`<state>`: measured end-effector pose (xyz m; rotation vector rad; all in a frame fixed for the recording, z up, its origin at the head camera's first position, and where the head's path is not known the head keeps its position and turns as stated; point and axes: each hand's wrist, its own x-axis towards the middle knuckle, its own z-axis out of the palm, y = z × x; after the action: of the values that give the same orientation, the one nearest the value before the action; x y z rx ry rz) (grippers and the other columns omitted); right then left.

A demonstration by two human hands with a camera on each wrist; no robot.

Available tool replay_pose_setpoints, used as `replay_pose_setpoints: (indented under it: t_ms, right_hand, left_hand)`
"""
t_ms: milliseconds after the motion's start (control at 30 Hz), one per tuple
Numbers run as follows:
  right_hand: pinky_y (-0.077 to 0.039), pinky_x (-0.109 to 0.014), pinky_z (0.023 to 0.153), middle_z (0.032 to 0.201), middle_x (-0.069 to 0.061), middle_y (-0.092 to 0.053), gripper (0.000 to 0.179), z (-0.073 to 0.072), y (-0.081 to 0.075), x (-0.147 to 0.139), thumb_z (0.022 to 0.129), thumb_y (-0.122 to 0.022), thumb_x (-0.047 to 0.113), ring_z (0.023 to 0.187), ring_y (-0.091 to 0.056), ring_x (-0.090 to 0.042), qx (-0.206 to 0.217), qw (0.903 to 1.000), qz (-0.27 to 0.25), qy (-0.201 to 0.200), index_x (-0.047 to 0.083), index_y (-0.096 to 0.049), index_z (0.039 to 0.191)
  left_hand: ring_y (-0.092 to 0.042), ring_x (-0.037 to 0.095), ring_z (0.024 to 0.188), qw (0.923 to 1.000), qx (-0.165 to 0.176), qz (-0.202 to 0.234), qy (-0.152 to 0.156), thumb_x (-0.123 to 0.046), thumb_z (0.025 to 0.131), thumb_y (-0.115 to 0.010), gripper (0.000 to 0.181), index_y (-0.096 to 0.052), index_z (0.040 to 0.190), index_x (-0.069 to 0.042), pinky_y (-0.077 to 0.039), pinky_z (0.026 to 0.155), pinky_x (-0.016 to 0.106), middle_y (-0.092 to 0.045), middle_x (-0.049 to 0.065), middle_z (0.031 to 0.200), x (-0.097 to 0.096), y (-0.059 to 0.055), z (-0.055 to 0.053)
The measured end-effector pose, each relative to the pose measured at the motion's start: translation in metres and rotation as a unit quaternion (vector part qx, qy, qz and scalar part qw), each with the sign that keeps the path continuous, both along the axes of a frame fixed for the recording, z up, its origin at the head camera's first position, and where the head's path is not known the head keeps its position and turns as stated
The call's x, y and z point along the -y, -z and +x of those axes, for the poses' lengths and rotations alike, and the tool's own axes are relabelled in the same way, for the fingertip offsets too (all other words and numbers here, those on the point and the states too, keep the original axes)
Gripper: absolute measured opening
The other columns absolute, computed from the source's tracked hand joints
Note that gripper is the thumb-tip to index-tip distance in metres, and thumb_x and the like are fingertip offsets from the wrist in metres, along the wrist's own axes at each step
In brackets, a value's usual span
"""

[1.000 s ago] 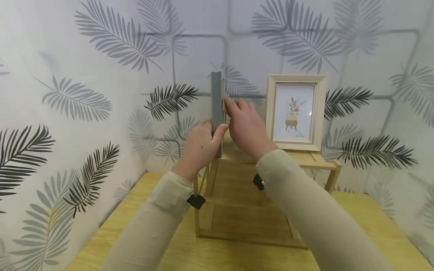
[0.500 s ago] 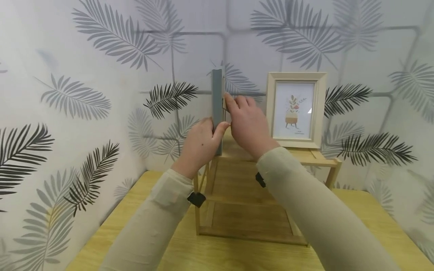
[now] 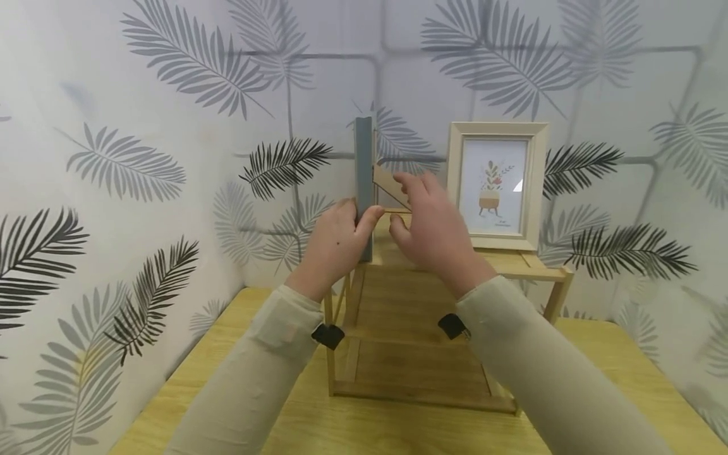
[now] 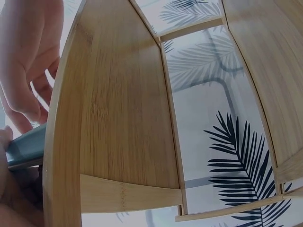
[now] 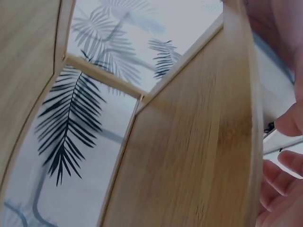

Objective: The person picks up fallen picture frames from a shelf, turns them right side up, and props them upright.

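Note:
A grey-blue picture frame point(image 3: 364, 164) stands upright, edge-on, on the top of the wooden shelf rack point(image 3: 432, 393). My left hand point(image 3: 335, 237) grips its lower part, thumb across the near edge. From the frame's right side a tan stand leg point(image 3: 388, 183) slants outward, and a thin strip runs level below it. My right hand point(image 3: 435, 221) is at the leg's outer end, with thumb and fingers apart; the fingers partly hide that end. In the left wrist view a bit of the frame point(image 4: 28, 146) shows past the rack's edge.
A cream picture frame point(image 3: 497, 243) with a plant print stands on the rack, right of my right hand. The rack sits on a yellow wooden table point(image 3: 227, 354). Behind is a leaf-patterned wall point(image 3: 188, 38). Lower rack boards lie beneath both hands.
My right hand has moved right and slightly down, away from the grey-blue frame, its fingers parting. The stand leg has swung out from the frame. The left hand keeps its grip.

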<state>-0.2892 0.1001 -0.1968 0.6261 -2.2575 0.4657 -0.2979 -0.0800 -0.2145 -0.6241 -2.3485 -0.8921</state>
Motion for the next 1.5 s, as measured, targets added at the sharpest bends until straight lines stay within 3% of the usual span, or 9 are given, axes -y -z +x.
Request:
replay_pose_setpoints:
  t_ms: [167, 367, 600, 700, 800, 900, 1133, 1300, 1500]
  right_hand:
    - [-0.052, -0.042, 0.086, 0.124, -0.010, -0.057, 0.057, 0.008, 0.009, 0.003, 0.093, -0.065, 0.016, 0.109, -0.059, -0.024, 0.087, 0.9937, -0.040, -0.059, 0.006, -0.045, 0.145]
    - [-0.053, -0.036, 0.081, 0.114, -0.006, -0.061, 0.052, 0.008, 0.014, 0.010, 0.087, -0.066, 0.015, 0.098, -0.060, -0.016, 0.137, 0.9799, -0.075, -0.124, 0.008, -0.048, 0.136]
    - [-0.052, -0.033, 0.073, 0.100, -0.004, -0.062, 0.048, 0.004, 0.014, 0.025, 0.089, -0.073, 0.029, 0.085, -0.059, -0.015, 0.168, 0.9761, -0.093, -0.103, 0.011, -0.049, 0.126]
    - [-0.050, -0.034, 0.069, 0.096, -0.003, -0.059, 0.045, 0.004, 0.013, 0.029, 0.091, -0.074, 0.033, 0.080, -0.057, -0.019, 0.176, 0.9753, -0.103, -0.085, 0.012, -0.048, 0.121]
    - [-0.050, -0.035, 0.065, 0.092, -0.003, -0.059, 0.044, 0.004, 0.015, 0.031, 0.092, -0.075, 0.034, 0.077, -0.057, -0.020, 0.181, 0.9738, -0.113, -0.079, 0.013, -0.045, 0.117]
    - [-0.050, -0.035, 0.065, 0.090, -0.003, -0.061, 0.045, 0.004, 0.016, 0.031, 0.092, -0.076, 0.034, 0.076, -0.059, -0.020, 0.183, 0.9724, -0.121, -0.080, 0.013, -0.044, 0.116]
    - [-0.050, -0.034, 0.065, 0.089, -0.003, -0.061, 0.047, 0.001, 0.021, 0.033, 0.091, -0.077, 0.035, 0.076, -0.059, -0.019, 0.177, 0.9741, -0.119, -0.076, 0.012, -0.045, 0.117]
    - [-0.050, -0.034, 0.064, 0.090, -0.003, -0.059, 0.046, 0.001, 0.024, 0.033, 0.092, -0.076, 0.034, 0.076, -0.057, -0.020, 0.173, 0.9743, -0.124, -0.076, 0.012, -0.045, 0.117]
    - [-0.051, -0.034, 0.065, 0.091, -0.004, -0.060, 0.045, 0.002, 0.023, 0.030, 0.092, -0.076, 0.033, 0.079, -0.058, -0.019, 0.170, 0.9725, -0.136, -0.083, 0.011, -0.045, 0.117]
  left_hand:
    - [-0.049, 0.025, 0.071, 0.9998, 0.015, 0.011, 0.010, -0.053, 0.106, -0.043, 0.050, -0.054, 0.089, -0.007, -0.041, 0.060, 0.037, -0.052, 0.009, 0.082, 0.002, 0.000, 0.000]
    - [-0.055, 0.023, 0.074, 0.9961, 0.050, 0.046, 0.055, -0.057, 0.103, -0.047, 0.048, -0.055, 0.103, -0.010, -0.046, 0.063, 0.038, -0.058, 0.007, 0.086, 0.006, -0.002, 0.000]
    - [-0.057, 0.024, 0.073, 0.9903, 0.079, 0.047, 0.104, -0.062, 0.102, -0.043, 0.051, -0.052, 0.110, -0.012, -0.048, 0.063, 0.040, -0.058, 0.008, 0.088, 0.017, -0.004, -0.003]
    - [-0.061, 0.025, 0.083, 0.9826, 0.091, 0.050, 0.154, -0.062, 0.104, -0.038, 0.056, -0.053, 0.121, -0.011, -0.052, 0.071, 0.042, -0.061, 0.008, 0.098, 0.024, -0.005, -0.008]
    - [-0.063, 0.025, 0.097, 0.9670, 0.108, 0.075, 0.218, -0.054, 0.108, -0.032, 0.056, -0.054, 0.133, -0.009, -0.053, 0.084, 0.042, -0.063, 0.011, 0.108, 0.031, -0.006, -0.014]
    - [-0.062, 0.023, 0.107, 0.9525, 0.130, 0.116, 0.250, -0.048, 0.111, -0.027, 0.056, -0.053, 0.141, -0.009, -0.051, 0.094, 0.040, -0.065, 0.010, 0.114, 0.034, -0.004, -0.025]
    - [-0.055, 0.023, 0.126, 0.9421, 0.171, 0.189, 0.217, -0.049, 0.110, -0.026, 0.058, -0.048, 0.149, -0.011, -0.045, 0.104, 0.042, -0.058, 0.009, 0.138, 0.035, 0.008, -0.050]
    - [-0.046, 0.021, 0.137, 0.9379, 0.211, 0.201, 0.188, -0.060, 0.106, -0.031, 0.069, -0.035, 0.158, -0.015, -0.039, 0.111, 0.040, -0.046, 0.005, 0.153, 0.035, 0.013, -0.061]
    - [-0.039, 0.018, 0.143, 0.9295, 0.211, 0.185, 0.240, -0.062, 0.106, -0.026, 0.064, -0.031, 0.160, -0.028, -0.028, 0.118, 0.041, -0.042, 0.000, 0.157, 0.029, 0.012, -0.070]
